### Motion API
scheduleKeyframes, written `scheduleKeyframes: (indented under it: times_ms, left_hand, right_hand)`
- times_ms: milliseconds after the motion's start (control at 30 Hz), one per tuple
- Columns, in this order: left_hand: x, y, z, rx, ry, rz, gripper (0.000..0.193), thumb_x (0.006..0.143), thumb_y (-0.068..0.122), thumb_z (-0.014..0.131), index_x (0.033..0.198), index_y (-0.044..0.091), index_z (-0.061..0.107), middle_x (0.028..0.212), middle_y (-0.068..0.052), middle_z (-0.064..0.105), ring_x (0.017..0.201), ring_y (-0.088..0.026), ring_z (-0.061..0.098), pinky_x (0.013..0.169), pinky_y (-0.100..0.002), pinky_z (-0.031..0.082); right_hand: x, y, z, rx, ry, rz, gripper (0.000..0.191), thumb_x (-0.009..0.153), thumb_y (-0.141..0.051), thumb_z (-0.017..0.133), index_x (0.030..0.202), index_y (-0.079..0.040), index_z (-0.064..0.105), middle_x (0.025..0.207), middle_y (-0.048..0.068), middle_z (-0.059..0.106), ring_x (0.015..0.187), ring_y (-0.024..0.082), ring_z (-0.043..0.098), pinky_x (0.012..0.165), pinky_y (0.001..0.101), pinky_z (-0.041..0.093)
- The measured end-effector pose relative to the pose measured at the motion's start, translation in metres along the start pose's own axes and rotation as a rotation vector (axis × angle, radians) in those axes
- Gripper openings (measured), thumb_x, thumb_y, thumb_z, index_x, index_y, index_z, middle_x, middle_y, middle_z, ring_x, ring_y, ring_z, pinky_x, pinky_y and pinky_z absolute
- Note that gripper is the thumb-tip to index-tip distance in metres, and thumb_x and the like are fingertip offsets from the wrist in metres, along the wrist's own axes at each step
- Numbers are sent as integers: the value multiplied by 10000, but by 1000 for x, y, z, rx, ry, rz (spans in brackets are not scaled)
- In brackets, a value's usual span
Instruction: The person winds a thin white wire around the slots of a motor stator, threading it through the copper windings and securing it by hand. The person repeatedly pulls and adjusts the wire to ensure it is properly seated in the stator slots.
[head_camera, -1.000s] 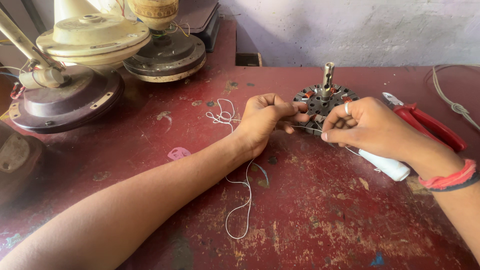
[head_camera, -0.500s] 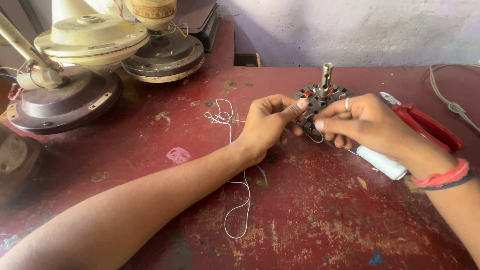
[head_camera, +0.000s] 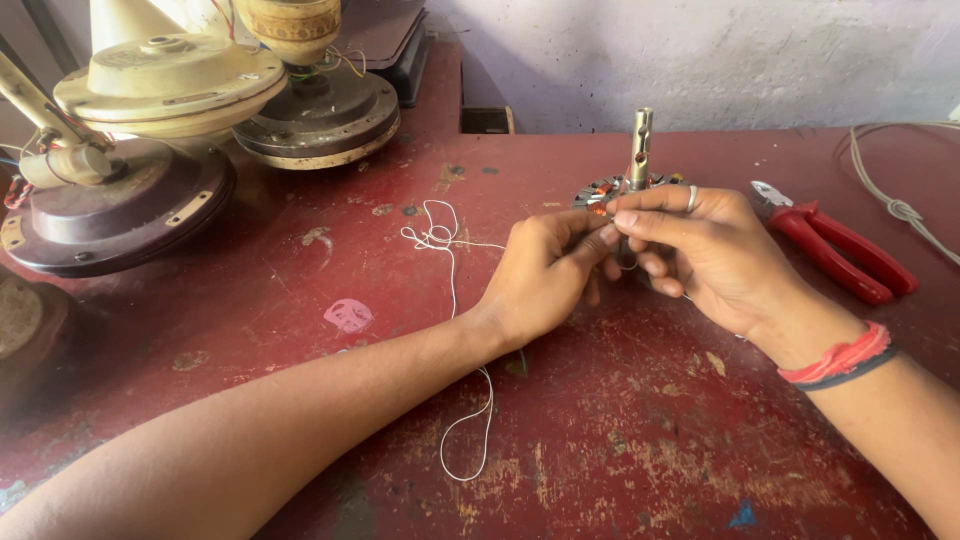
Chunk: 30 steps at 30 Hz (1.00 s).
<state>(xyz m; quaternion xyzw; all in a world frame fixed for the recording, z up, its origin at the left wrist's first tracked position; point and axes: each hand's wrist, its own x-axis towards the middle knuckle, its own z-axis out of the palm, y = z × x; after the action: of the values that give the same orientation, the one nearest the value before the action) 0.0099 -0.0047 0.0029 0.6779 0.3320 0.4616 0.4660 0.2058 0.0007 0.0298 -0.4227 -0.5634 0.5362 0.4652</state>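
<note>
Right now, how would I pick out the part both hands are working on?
Start at the worn red table and go to its far middle, left of the red-handled pliers. There the left hand and right hand meet at a small round motor stator. Nothing else there has an upright metal shaft and copper windings.

Taking the motor stator (head_camera: 628, 190) with its upright shaft as the landmark: both hands, the left hand (head_camera: 545, 275) and the right hand (head_camera: 705, 250), crowd its near side, fingertips meeting there, so that approach is blocked. To its right lie red-handled pliers (head_camera: 835, 250), and beyond them a grey cable (head_camera: 895, 205). To its left a white string (head_camera: 450, 260) trails across the red table (head_camera: 620, 450), with fan bases (head_camera: 200, 130) standing farther left. Behind the stator the table runs bare to the wall.
</note>
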Motion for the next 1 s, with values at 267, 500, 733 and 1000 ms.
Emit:
scheduleKeyframes:
  times_ms: [267,500,733,1000]
  left_hand:
    - [-5,8,2,89,-36,-46,283,1025,255,569,946,17,701,650,-14,637,552,-93,580,514,-283,479]
    - [-1,-8,5,213,144,428,223,986,181,653,874,-8,691,953,-84,566,816,-124,542,709,-279,477]
    - [15,-16,-8,-158,203,201,215,974,138,533,943,18,709,941,-23,622,764,-62,561,683,-238,469]
    - [20,-12,-20,-369,240,-137,216,850,130,569,903,5,737,676,-41,612,487,-74,451,428,-241,339]
  right_hand:
    - [-3,2,5,-290,115,-249,105,935,-77,719,999,6,732,796,48,698,595,59,561,467,204,403]
    - [-6,-1,5,-638,242,-582,78,961,-24,744,1000,41,727,845,81,734,706,49,635,597,194,495]
    - [-4,-8,-1,-637,251,-538,109,969,-63,726,1052,6,746,882,68,748,717,82,655,612,222,522]
    - [-2,-17,-6,-1244,-80,-698,355,728,-93,808,1080,-146,802,971,65,732,884,235,690,768,377,562]
